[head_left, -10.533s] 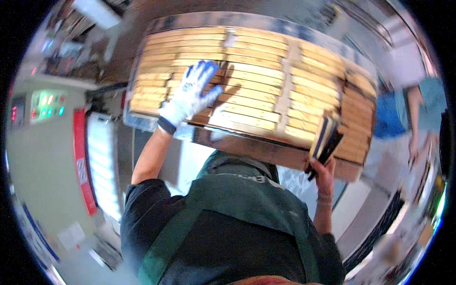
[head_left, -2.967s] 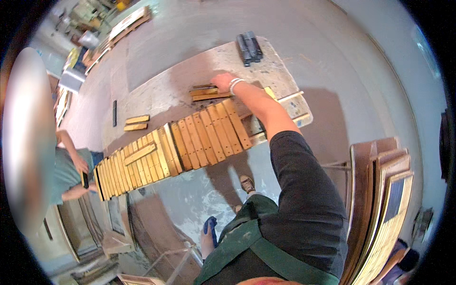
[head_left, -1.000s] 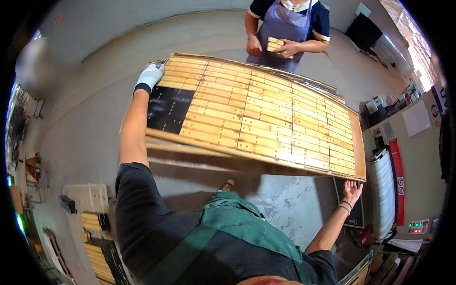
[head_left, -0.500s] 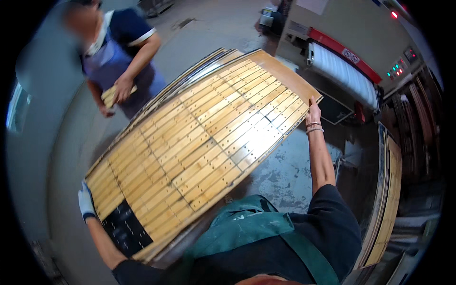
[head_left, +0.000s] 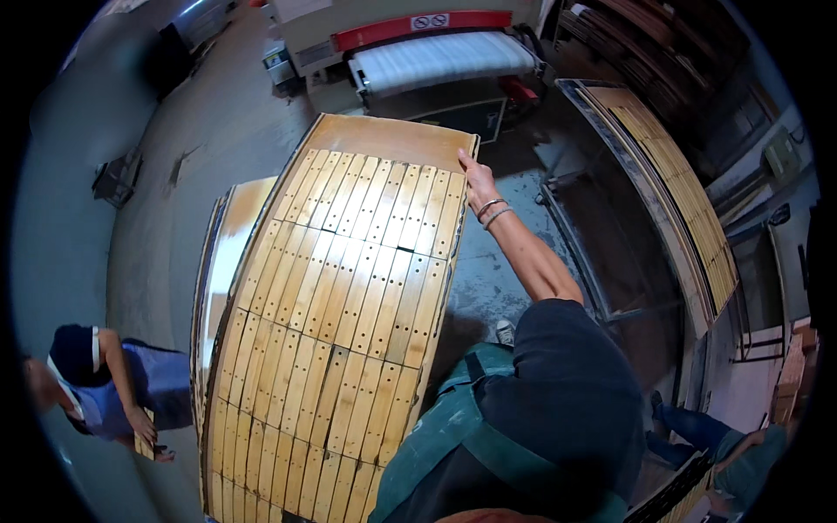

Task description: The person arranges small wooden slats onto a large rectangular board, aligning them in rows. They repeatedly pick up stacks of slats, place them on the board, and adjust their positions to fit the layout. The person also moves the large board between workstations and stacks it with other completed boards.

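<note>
A long brown board (head_left: 388, 135) spans the middle of the view, bearing rows of light wooden slats (head_left: 349, 296) with small dark holes. My right hand (head_left: 478, 183) is closed on the board's far right corner, its thumb on top and its fingers mostly hidden under the edge. Along the far end, a strip of the board is bare of slats. My left hand is out of view, as is the near end of the board. Partly beneath it, to the left, a stack of similar boards (head_left: 231, 227) shows its edges and a shiny top.
Ahead stands a machine with a white roller (head_left: 445, 63) and a red bar. To the right, a rack (head_left: 628, 301) and another slat-covered board (head_left: 671, 166) stand near. One person (head_left: 161, 383) at left holds slats; another person (head_left: 741, 466) is at lower right.
My view has turned right, so the machine now lies straight ahead. The held board has shifted right relative to the stack, uncovering part of it. My left hand has left the view.
</note>
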The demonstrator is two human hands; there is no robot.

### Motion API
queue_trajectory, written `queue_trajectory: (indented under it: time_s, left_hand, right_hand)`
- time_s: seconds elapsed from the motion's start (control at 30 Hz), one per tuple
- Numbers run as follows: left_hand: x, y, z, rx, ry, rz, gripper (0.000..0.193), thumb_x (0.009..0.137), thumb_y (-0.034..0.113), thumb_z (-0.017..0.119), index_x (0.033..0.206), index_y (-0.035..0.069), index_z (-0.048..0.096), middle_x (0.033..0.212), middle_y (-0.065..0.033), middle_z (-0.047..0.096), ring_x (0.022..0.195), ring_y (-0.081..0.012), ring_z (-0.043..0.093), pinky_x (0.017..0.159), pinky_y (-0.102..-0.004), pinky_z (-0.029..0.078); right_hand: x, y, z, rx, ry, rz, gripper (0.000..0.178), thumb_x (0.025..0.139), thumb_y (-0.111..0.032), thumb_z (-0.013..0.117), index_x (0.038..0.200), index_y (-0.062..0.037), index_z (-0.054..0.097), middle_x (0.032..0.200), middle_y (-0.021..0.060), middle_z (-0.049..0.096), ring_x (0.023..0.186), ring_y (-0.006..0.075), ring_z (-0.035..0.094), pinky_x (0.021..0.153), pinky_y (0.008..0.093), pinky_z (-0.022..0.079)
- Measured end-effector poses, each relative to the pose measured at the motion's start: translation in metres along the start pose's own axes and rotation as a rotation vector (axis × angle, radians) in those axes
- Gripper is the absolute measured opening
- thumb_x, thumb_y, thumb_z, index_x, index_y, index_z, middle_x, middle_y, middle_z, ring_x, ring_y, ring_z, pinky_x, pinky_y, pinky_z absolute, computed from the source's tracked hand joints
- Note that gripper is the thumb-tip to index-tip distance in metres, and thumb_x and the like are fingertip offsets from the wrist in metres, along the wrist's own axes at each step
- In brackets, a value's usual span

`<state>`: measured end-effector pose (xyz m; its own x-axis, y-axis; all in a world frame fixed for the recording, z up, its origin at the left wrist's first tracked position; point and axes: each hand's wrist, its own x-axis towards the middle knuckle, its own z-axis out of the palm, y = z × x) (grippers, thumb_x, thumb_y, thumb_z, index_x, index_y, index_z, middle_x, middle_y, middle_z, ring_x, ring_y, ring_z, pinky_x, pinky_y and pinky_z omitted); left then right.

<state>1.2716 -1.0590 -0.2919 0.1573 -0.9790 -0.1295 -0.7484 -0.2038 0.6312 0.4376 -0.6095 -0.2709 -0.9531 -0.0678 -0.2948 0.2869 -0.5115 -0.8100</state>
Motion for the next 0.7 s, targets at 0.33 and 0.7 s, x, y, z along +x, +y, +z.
queue_trajectory:
  time_s: [0.33, 0.7]
  left_hand:
    - [0.018, -0.009, 0.031, -0.138, -0.099, -0.037, 0.050, 0.110, 0.030, 0.039, 0.145, -0.004, 0.050, 0.125, -0.0237, 0.067, 0.107, -0.0359, 0.066, 0.093, -0.0419, 0.053]
    - [0.056, -0.046, 0.020, -0.310, -0.186, -0.027, 0.055, 0.111, 0.037, 0.040, 0.142, -0.006, 0.054, 0.129, -0.0218, 0.067, 0.110, -0.0338, 0.067, 0.095, -0.0392, 0.052]
  right_hand:
    - [-0.033, -0.032, 0.019, -0.165, 0.008, -0.156, 0.039, 0.096, -0.026, 0.075, 0.113, 0.0085, 0.068, 0.106, 0.0151, 0.074, 0.087, 0.0254, 0.075, 0.077, 0.0393, 0.062]
    - [-0.045, -0.047, 0.053, -0.341, 0.048, -0.306, 0.048, 0.095, -0.034, 0.077, 0.118, 0.0066, 0.066, 0.109, 0.0130, 0.073, 0.095, 0.0219, 0.071, 0.081, 0.0375, 0.060]
